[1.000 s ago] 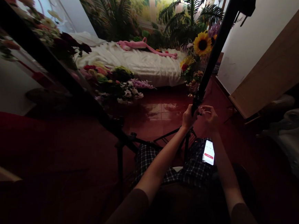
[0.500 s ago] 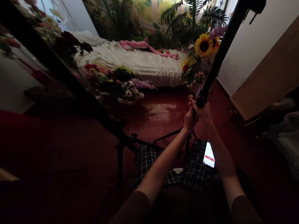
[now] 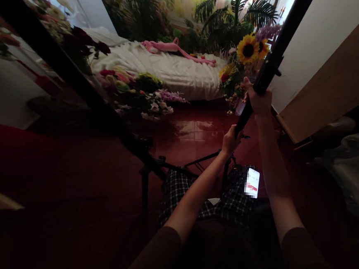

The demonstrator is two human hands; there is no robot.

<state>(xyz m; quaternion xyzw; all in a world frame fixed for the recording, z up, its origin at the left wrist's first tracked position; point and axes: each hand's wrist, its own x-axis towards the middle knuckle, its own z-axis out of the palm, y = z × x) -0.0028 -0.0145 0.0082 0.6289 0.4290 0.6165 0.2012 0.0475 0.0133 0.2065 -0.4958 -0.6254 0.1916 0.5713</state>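
A black telescopic stand (image 3: 284, 39) leans up toward the upper right in front of me, its folding legs low between my knees. My left hand (image 3: 229, 141) is wrapped round the lower part of its pole. Farther up, my right hand (image 3: 261, 101) grips the pole just below a collar with a knob; some of its fingers are hidden behind the pole. A bare stretch of pole shows between the two hands. On my checked clothing at the right thigh lies a phone (image 3: 252, 183) with a lit screen.
A second black stand (image 3: 78, 81) slants across the left. Ahead is a bed-like seat (image 3: 178, 74) under white cloth, bearing a pink plush toy (image 3: 164, 47). Artificial flowers (image 3: 148, 99) and sunflowers (image 3: 247, 48) flank it. A wooden board (image 3: 329, 84) leans at right over the red floor (image 3: 182, 130).
My right hand has slid up and away from my left hand, and the stand's collar has risen with it. The left hand stays near its earlier place on the pole.
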